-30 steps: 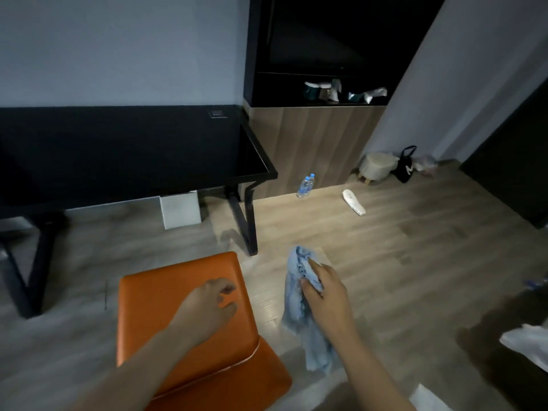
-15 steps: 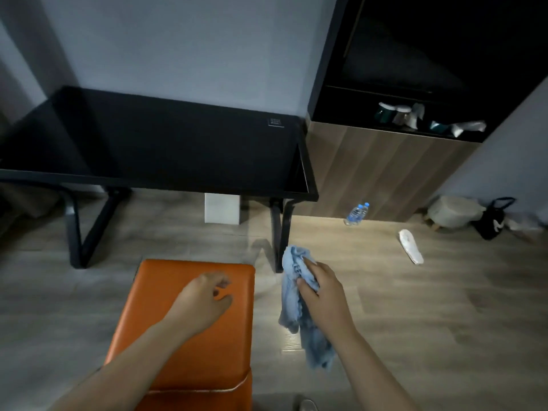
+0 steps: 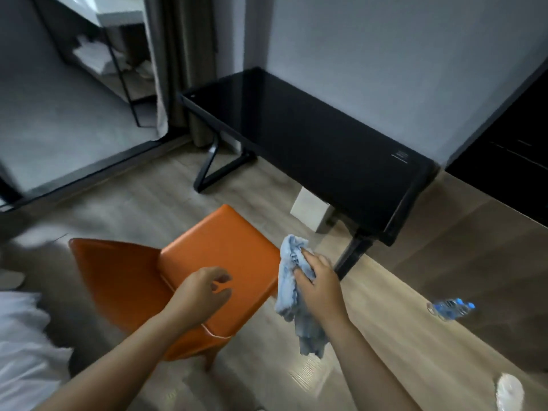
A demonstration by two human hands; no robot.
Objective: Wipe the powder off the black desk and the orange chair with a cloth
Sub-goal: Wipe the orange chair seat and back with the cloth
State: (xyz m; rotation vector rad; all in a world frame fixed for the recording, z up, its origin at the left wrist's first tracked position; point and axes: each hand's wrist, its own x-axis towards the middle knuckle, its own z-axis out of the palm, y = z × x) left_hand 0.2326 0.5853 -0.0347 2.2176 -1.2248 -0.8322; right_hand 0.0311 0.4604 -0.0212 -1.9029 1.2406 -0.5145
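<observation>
Cloth, look: we see a pale blue cloth (image 3: pixel 292 280), crumpled, bunched tight at its upper end, with the rest hanging in loose folds.
Cloth, place: it hangs from our right hand (image 3: pixel 318 280), just beside the near right corner of the orange chair (image 3: pixel 219 247) seat, above the wooden floor (image 3: pixel 430 262) and apart from the black desk (image 3: pixel 311 137).
Right fingers (image 3: pixel 308 258): curled round the upper bunch of the cloth, gripping it against the palm.
Left fingers (image 3: pixel 221 277): loosely curled and a little apart, holding nothing.
Left hand (image 3: pixel 204 295): over the chair seat; we cannot tell whether it touches the seat.
Cloth, axis: its long axis runs up and down in our view, the bunched end pointing toward the desk leg and the loose end trailing back toward us.
Chair: smooth orange seat with a pale seam along its near edge, the backrest to our left.
Desk: its glossy dark surface stretches along the grey wall, from upper left to lower right.
Floor: a water bottle (image 3: pixel 450 308) lies on its side at our right.
</observation>
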